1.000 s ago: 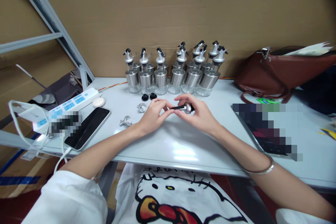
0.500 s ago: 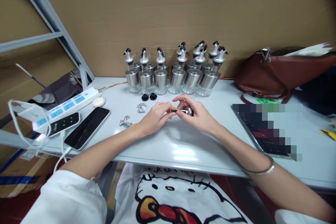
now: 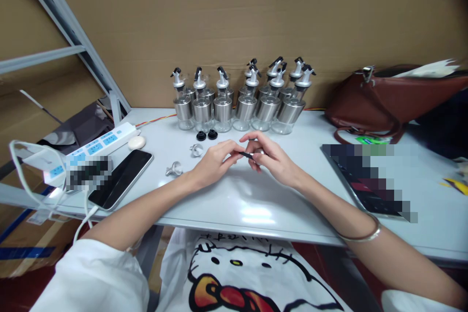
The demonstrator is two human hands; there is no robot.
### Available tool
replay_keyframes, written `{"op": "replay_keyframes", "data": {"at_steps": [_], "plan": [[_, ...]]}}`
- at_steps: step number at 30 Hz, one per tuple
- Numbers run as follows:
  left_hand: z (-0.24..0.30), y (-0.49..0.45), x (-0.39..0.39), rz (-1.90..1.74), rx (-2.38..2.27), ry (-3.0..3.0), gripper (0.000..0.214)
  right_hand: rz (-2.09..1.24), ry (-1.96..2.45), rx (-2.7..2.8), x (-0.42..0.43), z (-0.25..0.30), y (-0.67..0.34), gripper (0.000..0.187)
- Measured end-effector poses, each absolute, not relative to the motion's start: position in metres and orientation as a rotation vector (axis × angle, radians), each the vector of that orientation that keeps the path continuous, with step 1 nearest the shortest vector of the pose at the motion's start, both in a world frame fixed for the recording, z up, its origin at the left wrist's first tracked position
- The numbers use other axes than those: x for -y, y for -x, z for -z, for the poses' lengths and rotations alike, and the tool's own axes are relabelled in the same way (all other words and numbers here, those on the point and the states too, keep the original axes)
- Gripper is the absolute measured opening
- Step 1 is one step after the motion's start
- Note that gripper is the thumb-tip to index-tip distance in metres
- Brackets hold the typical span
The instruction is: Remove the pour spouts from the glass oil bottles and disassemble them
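Between my two hands is a silver pourer spout with a black lever (image 3: 246, 155), held just above the table and partly covered by fingers. My left hand (image 3: 218, 160) pinches the lever's tip between thumb and fingers. My right hand (image 3: 275, 158) is curled round the silver body, its index finger raised over the top. Two black ribbed stoppers (image 3: 206, 135) lie beyond my left hand. To its left are two loose silver spout pieces, one nearer the stoppers (image 3: 196, 149) and one closer to me (image 3: 174, 169).
Several glass-and-steel oil bottles (image 3: 223, 107) stand along the cardboard backdrop, many topped with pourer spouts. At left are a power strip (image 3: 102, 146), a phone (image 3: 122, 178), cables and a round white case (image 3: 136, 143). A brown bag (image 3: 395, 102) and a dark, partly blurred flat object (image 3: 351, 175) lie right.
The piece in my hands has turned, so its black lever shows more and the silver body less. My right fingers have shifted round it; the loose parts lie where they were.
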State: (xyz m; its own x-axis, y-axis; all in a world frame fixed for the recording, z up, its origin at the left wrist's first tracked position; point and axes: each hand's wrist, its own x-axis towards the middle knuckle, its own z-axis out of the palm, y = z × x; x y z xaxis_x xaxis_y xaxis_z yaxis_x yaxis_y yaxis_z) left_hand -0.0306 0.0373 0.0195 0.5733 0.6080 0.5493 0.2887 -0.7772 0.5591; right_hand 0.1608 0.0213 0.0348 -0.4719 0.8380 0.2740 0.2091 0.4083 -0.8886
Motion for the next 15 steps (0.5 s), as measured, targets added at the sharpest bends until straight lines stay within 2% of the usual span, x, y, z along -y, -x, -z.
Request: {"op": "replay_keyframes", "data": {"at_steps": [10, 15], "plan": [[-0.0210, 0.0297, -0.0368, -1.061, -0.667, -2.384, 0.012, -0.921, 0.903, 1.989, -0.0199, -0.0385, -0.1590, 0.030], [-0.0198, 0.0300, -0.0373, -1.043, -0.694, -2.389, 0.018, -1.120, 0.891, 1.858, -0.0202, -0.0384, -0.1586, 0.026]]}}
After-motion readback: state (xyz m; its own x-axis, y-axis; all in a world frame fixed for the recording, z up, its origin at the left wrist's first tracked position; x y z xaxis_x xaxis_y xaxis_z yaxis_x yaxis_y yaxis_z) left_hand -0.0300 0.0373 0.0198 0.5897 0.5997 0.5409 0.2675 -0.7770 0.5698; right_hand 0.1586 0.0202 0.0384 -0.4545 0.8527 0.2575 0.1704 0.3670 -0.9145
